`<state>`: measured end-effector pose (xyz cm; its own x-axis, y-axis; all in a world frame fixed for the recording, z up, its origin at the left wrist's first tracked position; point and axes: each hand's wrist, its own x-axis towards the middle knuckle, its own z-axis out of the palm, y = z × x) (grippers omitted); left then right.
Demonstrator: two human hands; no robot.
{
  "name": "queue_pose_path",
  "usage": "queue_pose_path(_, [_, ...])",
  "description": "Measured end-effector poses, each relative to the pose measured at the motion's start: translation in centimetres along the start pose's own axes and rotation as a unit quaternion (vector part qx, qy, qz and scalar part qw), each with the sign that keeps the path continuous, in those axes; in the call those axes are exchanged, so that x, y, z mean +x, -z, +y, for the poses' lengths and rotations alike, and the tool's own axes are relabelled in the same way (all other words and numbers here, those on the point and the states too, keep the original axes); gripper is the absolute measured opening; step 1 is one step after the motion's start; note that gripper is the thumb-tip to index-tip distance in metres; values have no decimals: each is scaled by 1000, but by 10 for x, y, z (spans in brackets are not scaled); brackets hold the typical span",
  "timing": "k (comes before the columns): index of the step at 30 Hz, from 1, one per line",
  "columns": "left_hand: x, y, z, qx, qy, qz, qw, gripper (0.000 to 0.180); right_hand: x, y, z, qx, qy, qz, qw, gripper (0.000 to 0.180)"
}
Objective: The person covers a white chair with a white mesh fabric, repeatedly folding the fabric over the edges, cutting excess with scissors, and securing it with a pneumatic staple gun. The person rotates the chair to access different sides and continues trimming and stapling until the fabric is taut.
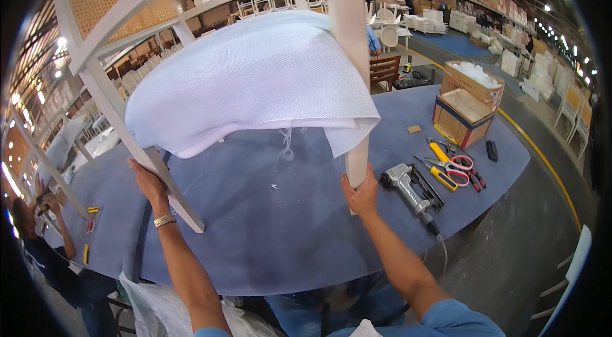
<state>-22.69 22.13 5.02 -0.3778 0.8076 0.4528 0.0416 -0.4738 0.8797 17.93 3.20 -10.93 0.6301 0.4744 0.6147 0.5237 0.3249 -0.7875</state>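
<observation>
The left hand (148, 182) wraps its fingers around one white leg of the chair (127, 127), gripping it near its lower end. The right hand (362, 195) closes on the other leg, fingers curled around the post just above its foot. The chair hangs tilted above the blue worktable (268, 235), its white woven seat fabric (255, 82) sagging over the legs. Right of the chair lie a pneumatic stapler (411, 192), scissors (454, 166) and, farther off, cardboard boxes (468, 104).
</observation>
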Motion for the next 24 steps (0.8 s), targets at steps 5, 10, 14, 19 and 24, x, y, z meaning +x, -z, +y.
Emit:
queue_pose_path(5, [-24,11,-16,107,-123,32,986,72,12,30,9,-3,14,-2,1000,49])
queue_pose_path(10, [-57,81,-31,362,-281,107,882,65,9,66,7,32,-23,-58,998,54])
queue_pose_path(14, [-132,39,46,222,-137,120,958,65,1,78,4,60,-24,-41,997,53])
queue_pose_path(19, [-64,94,-8,247,-213,127,937,61,-16,57,-25,47,-56,-52,996,48])
queue_pose_path(24, [-161,22,71,377,-524,238,726,49,-21,66,-23,87,-81,-74,990,51])
